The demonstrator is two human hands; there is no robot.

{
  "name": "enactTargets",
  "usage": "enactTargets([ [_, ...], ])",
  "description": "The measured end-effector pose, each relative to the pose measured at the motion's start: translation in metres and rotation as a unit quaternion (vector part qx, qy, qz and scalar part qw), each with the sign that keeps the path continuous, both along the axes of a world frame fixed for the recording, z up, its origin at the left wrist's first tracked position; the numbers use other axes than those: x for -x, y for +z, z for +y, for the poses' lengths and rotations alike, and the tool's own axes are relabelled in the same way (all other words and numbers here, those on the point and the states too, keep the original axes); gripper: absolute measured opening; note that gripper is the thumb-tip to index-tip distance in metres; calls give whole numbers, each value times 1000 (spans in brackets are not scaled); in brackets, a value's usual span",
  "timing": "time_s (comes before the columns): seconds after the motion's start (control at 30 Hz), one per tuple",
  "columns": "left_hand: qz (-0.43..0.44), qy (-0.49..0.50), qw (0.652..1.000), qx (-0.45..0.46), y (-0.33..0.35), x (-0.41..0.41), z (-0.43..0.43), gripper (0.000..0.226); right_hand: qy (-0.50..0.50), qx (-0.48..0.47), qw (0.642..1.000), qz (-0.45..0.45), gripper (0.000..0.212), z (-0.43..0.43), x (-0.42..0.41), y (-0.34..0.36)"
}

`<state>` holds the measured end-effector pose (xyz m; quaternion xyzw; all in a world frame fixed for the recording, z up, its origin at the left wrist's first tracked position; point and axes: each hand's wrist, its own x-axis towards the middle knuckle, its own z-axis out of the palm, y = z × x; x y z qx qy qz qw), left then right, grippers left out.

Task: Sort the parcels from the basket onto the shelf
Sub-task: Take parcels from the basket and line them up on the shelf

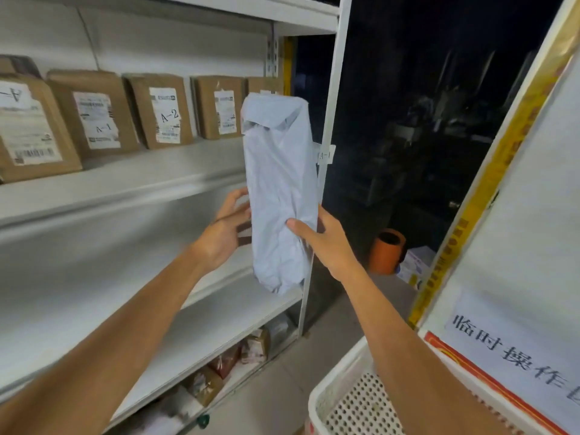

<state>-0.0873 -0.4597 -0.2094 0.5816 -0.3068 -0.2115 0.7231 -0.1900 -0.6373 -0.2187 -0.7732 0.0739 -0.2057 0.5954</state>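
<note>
Grey crinkled plastic wraps the parcel (279, 189), a long soft bag held upright in the air in front of the shelf (125, 183), at its right-hand end, just before its white corner post. The folded top reaches the height of the shelf's upper board. The lower end hangs level with the next board down.

Both hands have a grip on the parcel's lower half. The right hand (326, 237) clasps the right edge — thumb laid across the front, fingers out of sight behind. The left hand (224, 229) holds the left edge with curved fingers and the thumb up along the side. How far those fingers wrap behind cannot be told.

On the shelf's upper board a row of brown cardboard boxes (94, 86) leans back against the rear panel, each with a white printed label. Two bear handwritten marks, "A-1" and "A-2". A small tag (325, 154) reading "A-1" sits on the shelf's corner post, just beside the parcel. On the shelf's lowest board lie several small packets (226, 359), too blurred to read.

Right of the shelf, low and close to the camera, shows the rim of a white perforated basket (340, 372), under the right forearm. A white sign (518, 350) with large printed characters stands above it. Past the shelf's right end, in the dark, stands an orange tube (387, 251).
</note>
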Motion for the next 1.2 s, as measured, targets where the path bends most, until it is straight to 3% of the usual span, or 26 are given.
enactTargets([
  [0.1,-12,4,1000,-18,-3,-21,18,62,12,22,999,-21,35,11,-14,12],
  [0.27,-8,52,997,-53,-2,-36,39,88,34,38,996,-76,75,32,-35,14],
  [0.37,-25,100,993,-49,2,-47,55,106,10,59,994,-93,73,51,-44,9],
  [0.5,-27,143,989,-4,2,-55,73,84,-37,111,984,-136,50,79,-60,20],
  [0.6,-25,169,985,16,2,-57,83,79,-61,159,975,-141,46,96,-72,28],
  [0.67,-16,190,981,26,2,-58,89,77,-76,204,968,-123,56,107,-79,30],
  [0.77,-30,210,977,34,5,-60,97,69,-56,258,963,-59,97,116,-90,32],
  [0.83,-40,218,974,34,7,-64,107,65,4,222,974,-55,105,119,-99,35],
  [0.93,-70,195,978,37,13,-73,124,61,85,109,986,-90,92,119,-112,36],
  [1.03,-137,176,975,19,23,-78,132,70,91,58,988,-110,75,120,-125,30],
  [1.2,-204,224,953,-12,46,-91,131,83,73,33,988,-135,62,120,-153,38],
])
